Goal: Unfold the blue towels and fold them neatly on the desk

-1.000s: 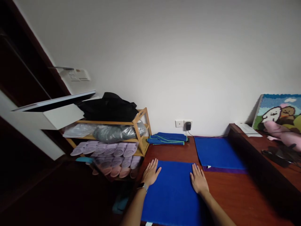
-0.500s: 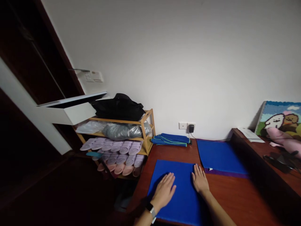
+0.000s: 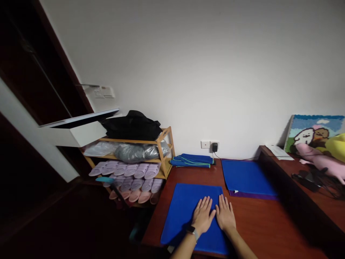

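Observation:
A blue cloth (image 3: 180, 208) lies flat on the reddish-brown table (image 3: 256, 223). My left hand (image 3: 203, 216), with a watch on its wrist, rests palm down on the right half of the cloth, fingers stretched out. Close beside it, my right hand (image 3: 225, 214) lies flat over the cloth's right edge, its fingers also extended. Neither hand grips anything. Behind them is a folded blue cloth with green edging (image 3: 192, 160), near the wall. Another blue cloth (image 3: 246, 176) lies to the right over a purple one (image 3: 253, 195).
On the left stands a wooden rack (image 3: 163, 154) with slippers (image 3: 140, 171), plastic-wrapped items and a black bag (image 3: 132, 126). A white box (image 3: 87, 133) sits beside the bag. A raised ledge at right holds a pink plush toy (image 3: 320, 160), cables and a picture (image 3: 315, 131).
My left hand has slid right across the cloth, close to my right hand. The camera view has shifted slightly to the right.

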{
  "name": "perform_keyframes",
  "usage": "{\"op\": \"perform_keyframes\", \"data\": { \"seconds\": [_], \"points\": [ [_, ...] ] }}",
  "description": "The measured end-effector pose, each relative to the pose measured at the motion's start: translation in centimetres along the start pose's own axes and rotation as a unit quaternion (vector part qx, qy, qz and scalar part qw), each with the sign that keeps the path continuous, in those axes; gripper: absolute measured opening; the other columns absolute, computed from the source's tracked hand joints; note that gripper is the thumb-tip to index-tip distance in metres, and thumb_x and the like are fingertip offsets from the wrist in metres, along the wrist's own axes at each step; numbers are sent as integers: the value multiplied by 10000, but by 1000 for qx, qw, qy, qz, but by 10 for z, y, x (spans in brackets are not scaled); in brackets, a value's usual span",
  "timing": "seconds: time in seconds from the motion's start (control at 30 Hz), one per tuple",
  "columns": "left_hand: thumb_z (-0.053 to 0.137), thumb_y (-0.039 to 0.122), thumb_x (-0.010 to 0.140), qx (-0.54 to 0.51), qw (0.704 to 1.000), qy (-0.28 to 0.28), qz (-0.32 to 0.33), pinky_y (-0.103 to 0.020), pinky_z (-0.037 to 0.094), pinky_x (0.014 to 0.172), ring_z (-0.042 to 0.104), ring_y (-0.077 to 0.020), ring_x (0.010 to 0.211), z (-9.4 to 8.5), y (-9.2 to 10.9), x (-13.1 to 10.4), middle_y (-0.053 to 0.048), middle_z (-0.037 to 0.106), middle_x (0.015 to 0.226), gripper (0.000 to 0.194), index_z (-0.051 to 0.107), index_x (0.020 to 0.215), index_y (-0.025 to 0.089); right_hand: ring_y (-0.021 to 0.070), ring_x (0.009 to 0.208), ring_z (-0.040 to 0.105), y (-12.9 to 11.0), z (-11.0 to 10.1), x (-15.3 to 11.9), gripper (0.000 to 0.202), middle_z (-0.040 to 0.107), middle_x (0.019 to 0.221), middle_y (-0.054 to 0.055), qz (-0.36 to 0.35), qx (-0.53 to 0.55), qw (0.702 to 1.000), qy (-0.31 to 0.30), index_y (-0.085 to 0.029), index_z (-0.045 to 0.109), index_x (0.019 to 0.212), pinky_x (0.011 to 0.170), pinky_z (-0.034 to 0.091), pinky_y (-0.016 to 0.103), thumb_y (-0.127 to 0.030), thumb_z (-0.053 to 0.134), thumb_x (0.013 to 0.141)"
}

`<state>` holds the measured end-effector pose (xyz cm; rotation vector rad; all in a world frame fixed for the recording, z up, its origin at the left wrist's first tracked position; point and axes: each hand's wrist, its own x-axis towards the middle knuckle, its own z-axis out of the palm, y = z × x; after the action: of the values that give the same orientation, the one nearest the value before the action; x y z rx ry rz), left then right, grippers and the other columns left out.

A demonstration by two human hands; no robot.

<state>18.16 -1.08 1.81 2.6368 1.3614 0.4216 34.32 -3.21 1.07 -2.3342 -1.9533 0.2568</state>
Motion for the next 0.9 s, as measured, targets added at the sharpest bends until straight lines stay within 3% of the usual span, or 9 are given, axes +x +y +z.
{"op": "perform_keyframes", "data": {
  "seconds": [0.27,0.33,0.43,0.53,0.6,0.77,0.9],
  "points": [
    [222,532,1047,96,979,0,-183,-490,235,1261,264,-251,1545,-42,-129,-60,-80,271,1675,669,284,1610,176,219,1579,76,-5,-20,-2,684,109,1704,0,20,48,998,-20,-132,122,1618,1283,76,441,-449,116,1013],
    [240,527,1042,104,976,2,-190,-481,251,1256,281,-247,1538,-49,-148,-76,-88,283,1669,676,288,1608,159,221,1578,85,-7,-27,-4,680,120,1704,10,27,56,998,-30,-125,142,1617,1282,82,442,-437,124,1013],
    [265,478,1038,113,976,10,-188,-466,274,1251,312,-244,1526,-56,-154,-88,-108,343,1645,656,339,1586,124,220,1575,110,-10,-29,-17,678,134,1703,21,37,76,996,-13,-123,151,1618,1280,111,438,-435,112,1018],
    [280,335,1019,120,974,52,-184,-477,278,1252,328,-249,1519,-57,-134,-89,-113,369,1634,600,381,1566,111,214,1575,114,-11,-17,-40,677,148,1700,9,18,80,996,32,-146,159,1621,1279,121,433,-450,116,1018],
    [289,267,1003,108,979,78,-153,-479,274,1257,318,-240,1523,-55,-107,-84,-98,370,1638,591,377,1570,129,223,1574,123,-12,-7,-56,677,170,1694,7,13,72,997,40,-155,184,1619,1278,124,443,-455,138,1014],
    [284,361,1044,14,999,30,6,-463,269,1270,294,-219,1535,-34,-4,-58,-22,343,1658,572,321,1600,235,247,1570,144,-13,1,-75,677,201,1685,29,21,56,998,20,-139,232,1607,1278,113,463,-443,186,1004],
    [192,420,1063,-49,998,-15,25,-443,242,1285,268,-197,1544,-8,65,-33,-3,313,1668,582,288,1611,249,240,1572,131,-12,-4,-77,656,182,1689,36,-9,39,999,6,-179,258,1603,1274,107,467,-340,270,967]
  ]
}}
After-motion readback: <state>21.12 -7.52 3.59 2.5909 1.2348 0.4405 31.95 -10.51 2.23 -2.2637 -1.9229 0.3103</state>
